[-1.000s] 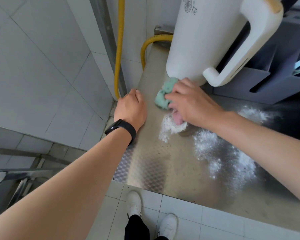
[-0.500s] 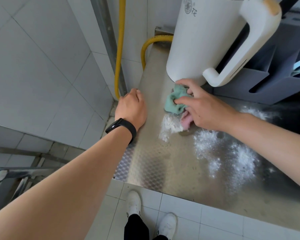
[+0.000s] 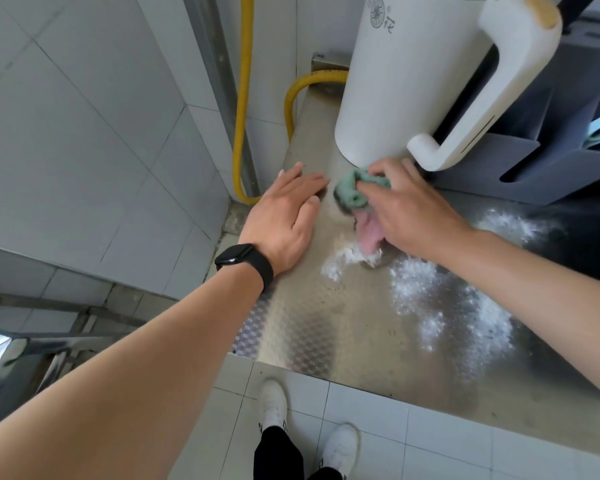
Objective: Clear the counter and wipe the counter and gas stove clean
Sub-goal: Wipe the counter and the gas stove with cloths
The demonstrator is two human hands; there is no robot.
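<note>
1. Looking down, we see our two bare hands on a shiny metal bench (image 3: pixel 326 327).
2. Our right hand (image 3: pixel 409 206) is pressed down on a cloth (image 3: pixel 352 195), with its grip closed around it.
3. The cloth is green at the far end and pink at the near end. It is bunched up and lies on the bench, just in front of a big white jug (image 3: pixel 406 91).
4. The green end is very near the bottom of the jug. We cannot tell if they touch.
5. Our left hand (image 3: pixel 284 216) lies flat on the bench near its left edge. Its grip is apart, the fingers are straight, and it holds nothing.
6. The left fingertips are just beside the green end of the cloth.
7. A black watch (image 3: pixel 245 261) is on our left wrist.
8. White powder (image 3: pixel 447 299) is spread over the bench, right of the cloth and closer to us. A small heap (image 3: pixel 340 261) lies against the pink end.
9. A grey rack (image 3: pixel 541 157) stands behind and to the right of the jug.
10. A yellow hose (image 3: pixel 241 98) runs down the tiled wall, left of the bench, and another bend of it goes behind the jug.
11. Below the bench edge we see our white shoes (image 3: pixel 274 403) on the tiled floor.
</note>
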